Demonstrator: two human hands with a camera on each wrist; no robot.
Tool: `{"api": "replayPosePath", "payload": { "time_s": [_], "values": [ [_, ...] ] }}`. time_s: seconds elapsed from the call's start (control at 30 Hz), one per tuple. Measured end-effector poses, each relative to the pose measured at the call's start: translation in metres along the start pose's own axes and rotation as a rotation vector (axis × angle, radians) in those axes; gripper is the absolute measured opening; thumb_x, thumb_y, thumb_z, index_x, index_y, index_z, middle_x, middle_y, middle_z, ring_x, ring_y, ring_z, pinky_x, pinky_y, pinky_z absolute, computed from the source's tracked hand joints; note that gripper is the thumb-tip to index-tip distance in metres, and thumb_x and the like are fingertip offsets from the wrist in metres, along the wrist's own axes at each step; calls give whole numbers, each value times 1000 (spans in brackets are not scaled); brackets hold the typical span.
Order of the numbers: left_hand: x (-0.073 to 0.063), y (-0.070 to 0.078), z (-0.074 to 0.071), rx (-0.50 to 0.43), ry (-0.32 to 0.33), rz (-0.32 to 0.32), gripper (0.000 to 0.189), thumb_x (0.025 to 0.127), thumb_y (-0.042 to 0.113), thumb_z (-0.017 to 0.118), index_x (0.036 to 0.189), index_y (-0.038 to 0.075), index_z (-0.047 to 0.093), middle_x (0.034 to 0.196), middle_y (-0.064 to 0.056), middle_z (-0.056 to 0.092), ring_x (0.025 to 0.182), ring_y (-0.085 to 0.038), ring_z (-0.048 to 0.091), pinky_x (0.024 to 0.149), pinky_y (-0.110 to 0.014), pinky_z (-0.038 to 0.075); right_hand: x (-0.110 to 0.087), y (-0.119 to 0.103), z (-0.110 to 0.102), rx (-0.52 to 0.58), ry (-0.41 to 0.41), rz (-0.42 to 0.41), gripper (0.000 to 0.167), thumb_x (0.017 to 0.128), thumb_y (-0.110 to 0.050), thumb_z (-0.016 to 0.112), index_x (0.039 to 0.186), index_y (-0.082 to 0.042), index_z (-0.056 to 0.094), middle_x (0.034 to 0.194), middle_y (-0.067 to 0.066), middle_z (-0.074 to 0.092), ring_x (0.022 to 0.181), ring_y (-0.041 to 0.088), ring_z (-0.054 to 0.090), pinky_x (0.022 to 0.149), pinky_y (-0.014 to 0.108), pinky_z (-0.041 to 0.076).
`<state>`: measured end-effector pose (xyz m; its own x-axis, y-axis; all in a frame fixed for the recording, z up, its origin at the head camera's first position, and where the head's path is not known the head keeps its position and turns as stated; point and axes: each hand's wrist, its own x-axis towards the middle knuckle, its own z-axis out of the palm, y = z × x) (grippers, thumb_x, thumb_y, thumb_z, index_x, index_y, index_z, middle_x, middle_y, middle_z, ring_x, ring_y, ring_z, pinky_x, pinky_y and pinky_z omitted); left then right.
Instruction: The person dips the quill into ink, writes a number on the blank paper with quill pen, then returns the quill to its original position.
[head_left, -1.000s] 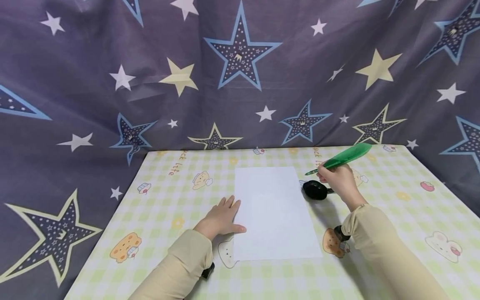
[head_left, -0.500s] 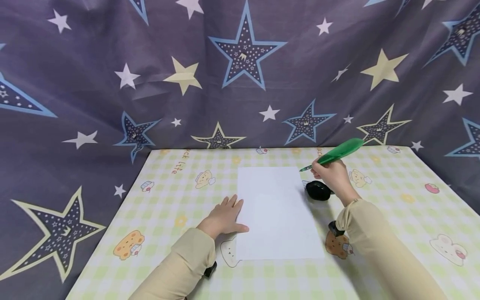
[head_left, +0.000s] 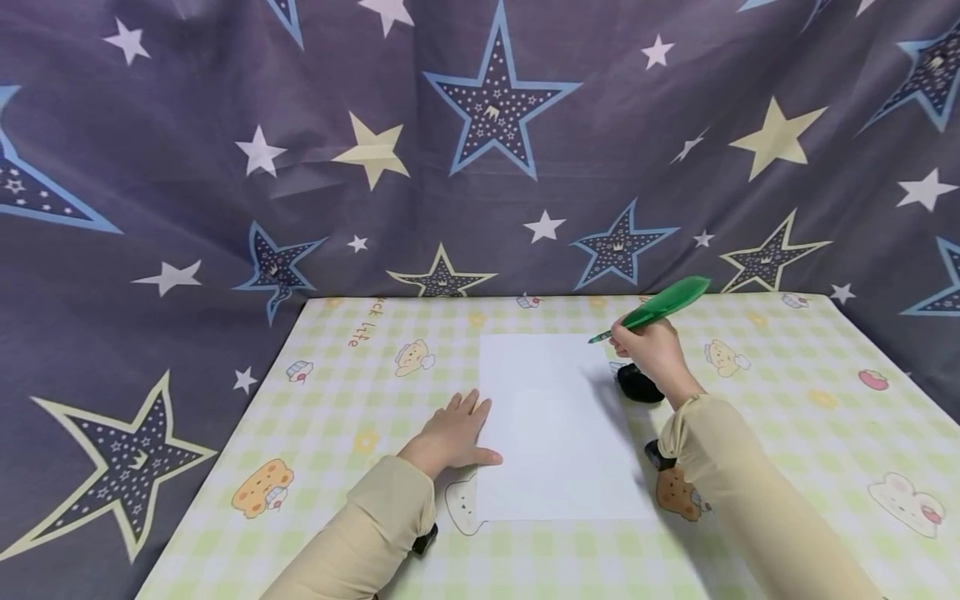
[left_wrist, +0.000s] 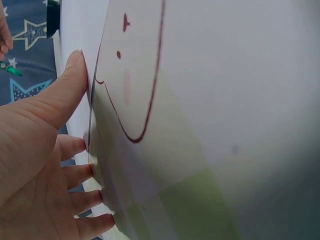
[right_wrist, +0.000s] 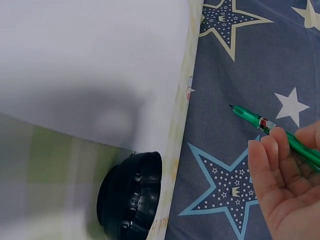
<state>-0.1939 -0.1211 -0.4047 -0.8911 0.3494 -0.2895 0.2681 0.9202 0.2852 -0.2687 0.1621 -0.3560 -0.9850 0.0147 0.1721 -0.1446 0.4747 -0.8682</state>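
Pinches green pen [head_left: 663, 303] in right hand [head_left: 651, 350]; touches white paper [head_left: 555, 442] under thumb [left_wrist: 70, 87] of left hand [head_left: 450, 435], with fingers [left_wrist: 79, 176] spread apart.

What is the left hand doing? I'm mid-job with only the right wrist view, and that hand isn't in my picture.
Observer: The left hand lies with its fingers spread at the left edge of the white sheet, and its thumb reaches over the paper.
Operator: Good. The back of the green pen runs out of my frame. How does it end?
Observer: In the head view, it widens into a green feather shape.
Operator: I see only part of the sheet. Any marks on the rest?
Observer: None that I can make out in the head view.
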Motion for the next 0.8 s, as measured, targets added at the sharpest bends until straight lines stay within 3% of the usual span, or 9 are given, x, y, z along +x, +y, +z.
{"api": "replayPosePath", "payload": {
  "time_s": [0.27,0.63,0.8],
  "values": [
    [0,-1,2,4,2,4,87,81,50,64,145,4,27,150,-18,15,136,-37,11,106,-52,17,4,-1,9,2,-8,-11,21,88,-9,52,93,8,63,79,16,65,73,26,65,63,26,54],
    [-1,1,0,10,8,-1,86,81,49,65,144,5,28,150,-17,16,135,-37,13,106,-51,18,7,-5,18,7,-28,11,22,90,-10,53,96,8,63,81,17,65,64,11,62,62,26,54],
    [-1,0,1,24,6,-3,86,81,50,64,145,6,28,150,-17,16,135,-37,13,106,-52,19,9,-7,23,3,-43,27,22,90,-12,53,98,7,62,82,17,65,65,12,62,64,27,54]
  ]
}}
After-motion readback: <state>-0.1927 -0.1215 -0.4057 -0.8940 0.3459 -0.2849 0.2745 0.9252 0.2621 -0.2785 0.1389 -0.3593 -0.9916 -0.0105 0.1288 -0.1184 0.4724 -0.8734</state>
